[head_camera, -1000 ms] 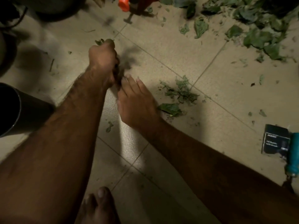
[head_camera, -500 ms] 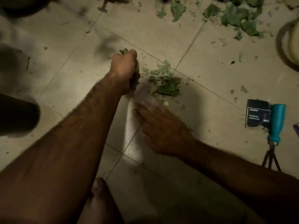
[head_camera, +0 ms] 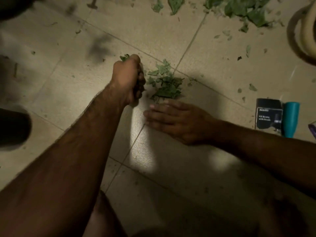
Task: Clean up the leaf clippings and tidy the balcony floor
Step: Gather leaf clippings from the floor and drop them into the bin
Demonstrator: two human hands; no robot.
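Though dim light leaves much of the tiled floor (head_camera: 59,86) in shadow, the surroundings can be made out. A dark labelled box (head_camera: 268,115) stands at the right with a teal handle (head_camera: 290,118) just beside it. A pale curved tube (head_camera: 306,31) loops at the right edge, and a dark rounded object (head_camera: 13,129) sits at the left edge. A wide scatter of larger leaves (head_camera: 248,9) lies along the far side. A small pile of leaf clippings (head_camera: 164,82) rests on the floor where two tile joints cross, between the two hands. The left hand (head_camera: 128,77) is balled into a fist around gathered clippings, and its knuckles hide the pile's left fringe. The right hand (head_camera: 177,120) lies low over the tile on the near side of the pile, its fingers straight, close together and pointing left, the index finger just short of the nearest leaves. Half a second earlier this hand was a blur lower down and farther from the pile. A second ago it sat beside the left fist with its fingers pointing away from the person. The fist has kept its grip throughout. The pile's long axis runs from far to near, narrow at the far end and broad toward the right hand. The tuft (head_camera: 124,57) poking out of the top of the fist points away and slightly left.
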